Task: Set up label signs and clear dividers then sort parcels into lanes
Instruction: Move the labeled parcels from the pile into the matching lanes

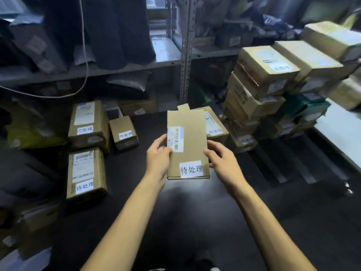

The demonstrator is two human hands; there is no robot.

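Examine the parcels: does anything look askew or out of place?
The flat box held by the left hand and right hand has a tab poking out at its far end, seemingly untucked. The box stack at right sits unevenly, boxes at differing angles.

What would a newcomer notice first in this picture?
First, the flat cardboard parcel in the centre, held over the dark table: the left hand grips its left edge, the right hand its right edge. Its white label near the lower edge stands out. A tall stack of boxes rises at the right, and three labelled boxes lie at the left.
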